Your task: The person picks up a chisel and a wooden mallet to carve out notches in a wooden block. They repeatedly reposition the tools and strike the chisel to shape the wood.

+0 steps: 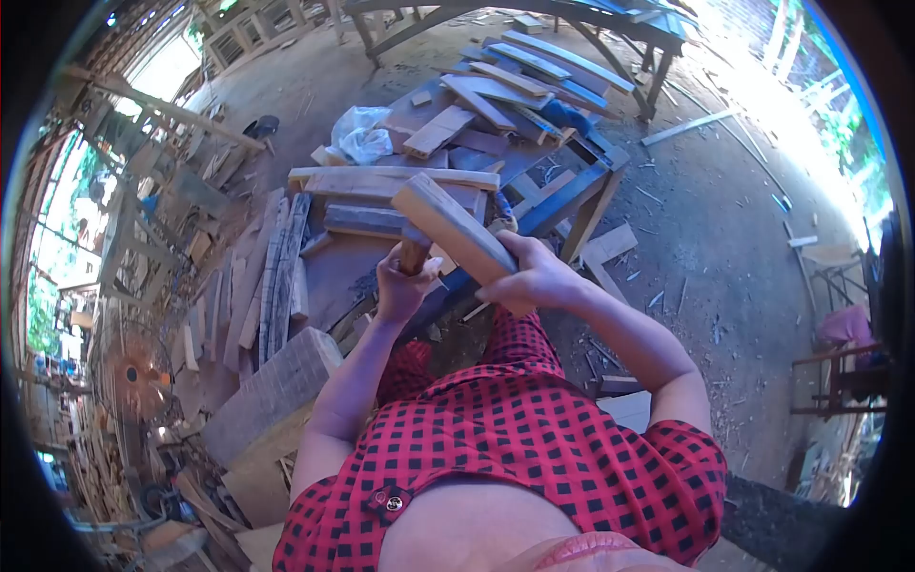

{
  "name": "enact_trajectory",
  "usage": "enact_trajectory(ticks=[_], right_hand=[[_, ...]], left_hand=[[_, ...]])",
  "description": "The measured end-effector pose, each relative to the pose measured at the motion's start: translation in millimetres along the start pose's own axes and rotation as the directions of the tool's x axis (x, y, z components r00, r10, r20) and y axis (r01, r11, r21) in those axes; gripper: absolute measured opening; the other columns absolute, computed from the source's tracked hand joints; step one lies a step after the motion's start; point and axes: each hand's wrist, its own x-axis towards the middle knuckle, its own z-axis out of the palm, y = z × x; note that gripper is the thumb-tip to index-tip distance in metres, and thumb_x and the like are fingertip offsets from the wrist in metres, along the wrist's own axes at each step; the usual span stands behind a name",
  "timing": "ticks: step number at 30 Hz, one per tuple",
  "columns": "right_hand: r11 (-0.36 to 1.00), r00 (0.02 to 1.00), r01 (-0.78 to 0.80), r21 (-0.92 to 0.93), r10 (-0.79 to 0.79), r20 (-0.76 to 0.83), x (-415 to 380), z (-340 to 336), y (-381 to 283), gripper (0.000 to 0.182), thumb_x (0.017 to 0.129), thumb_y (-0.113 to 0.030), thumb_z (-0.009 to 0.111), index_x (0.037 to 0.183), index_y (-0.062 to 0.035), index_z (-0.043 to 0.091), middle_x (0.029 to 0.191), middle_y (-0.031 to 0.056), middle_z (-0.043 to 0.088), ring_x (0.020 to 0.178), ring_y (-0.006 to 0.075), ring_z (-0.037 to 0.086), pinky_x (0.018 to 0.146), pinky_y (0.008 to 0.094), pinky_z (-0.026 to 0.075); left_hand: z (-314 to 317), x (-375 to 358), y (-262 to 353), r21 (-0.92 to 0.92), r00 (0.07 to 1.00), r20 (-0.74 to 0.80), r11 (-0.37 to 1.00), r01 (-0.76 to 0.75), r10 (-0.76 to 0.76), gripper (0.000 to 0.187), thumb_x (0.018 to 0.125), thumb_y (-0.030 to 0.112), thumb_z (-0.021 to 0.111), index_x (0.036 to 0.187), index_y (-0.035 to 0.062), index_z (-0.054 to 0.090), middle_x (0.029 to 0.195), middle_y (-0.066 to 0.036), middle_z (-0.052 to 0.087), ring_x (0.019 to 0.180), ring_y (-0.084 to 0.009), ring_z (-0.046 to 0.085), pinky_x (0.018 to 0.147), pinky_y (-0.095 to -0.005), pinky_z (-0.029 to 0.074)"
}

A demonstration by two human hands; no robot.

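Observation:
My right hand [536, 274] is closed round the near end of a thick wooden block [453, 227], thumb along its side. The block slants up and to the left, over the workbench. In my left hand [405, 286], fingers are wrapped round a short dark-brown wooden piece [415, 251], its upper end close beside the block's edge. I cannot tell whether this piece is a tool handle. Beyond both hands, a long pale board [391, 179] and a thick grey-brown timber [364, 220] lie on the workbench [334, 276].
Stacked planks [505, 86] and a clear plastic bag [362, 133] lie farther back. Long boards [272, 272] lean at the left, near a large squared beam [272, 386]. Another table [496, 11] stands at the far side. Wood scraps [610, 245] and shavings litter the floor at right.

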Motion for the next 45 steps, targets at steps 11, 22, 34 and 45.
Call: enact_trajectory(ticks=[11, 22, 34, 45], right_hand=[[0.976, 0.972, 0.211, 0.049, -0.205, -0.119, 1.5, -5.5, -26.9, 0.047, 0.068, -0.017, 0.076, 0.109, -0.0038, 0.056, 0.086, 0.0062, 0.058, 0.081, 0.0256, 0.059, 0.077, 0.0348, 0.045], [0.960, 0.982, -0.011, -0.280, 0.063, 0.176, 1.0, -7.6, -29.8, 0.060, 0.067, -0.027, 0.077, 0.115, -0.0028, 0.051, 0.098, 0.0114, 0.060, 0.095, 0.0204, 0.059, 0.081, 0.0339, 0.045], [0.931, 0.942, -0.106, -0.349, 0.206, 0.264, -2.3, -4.5, -22.8, 0.061, 0.068, -0.027, 0.079, 0.114, -0.0009, 0.049, 0.094, 0.0105, 0.060, 0.090, 0.0181, 0.059, 0.081, 0.0333, 0.045], [0.970, 0.938, -0.172, -0.173, 0.215, 0.272, -10.3, 8.9, -2.0, 0.057, 0.067, -0.020, 0.078, 0.113, -0.0026, 0.050, 0.097, 0.0081, 0.058, 0.091, 0.0136, 0.053, 0.082, 0.0292, 0.042]], left_hand=[[8.0, -1.0, 9.6, -0.207, 0.998, 0.021, 0.977, -0.052, 0.058, 0.018, 0.076, -0.002, 0.070, 0.092, 0.0014, 0.062, 0.076, 0.005, 0.057, 0.067, -0.0030, 0.053, 0.060, -0.0203, 0.045], [3.9, 0.3, 9.9, -0.127, 0.997, 0.064, 0.992, -0.026, 0.034, 0.018, 0.076, -0.004, 0.069, 0.091, 0.0008, 0.061, 0.078, 0.003, 0.058, 0.070, -0.0030, 0.055, 0.062, -0.0208, 0.047], [5.1, -1.6, -6.7, -0.159, 0.994, 0.076, 0.985, -0.062, 0.074, 0.017, 0.076, -0.005, 0.069, 0.090, -0.0001, 0.062, 0.079, 0.003, 0.060, 0.069, -0.0037, 0.055, 0.060, -0.0212, 0.047], [-3.6, -9.8, -17.4, -0.316, 0.999, 0.040, 0.949, 0.004, 0.009, 0.017, 0.072, -0.009, 0.065, 0.086, -0.0002, 0.061, 0.076, 0.001, 0.059, 0.068, -0.0044, 0.054, 0.061, -0.0213, 0.047]])
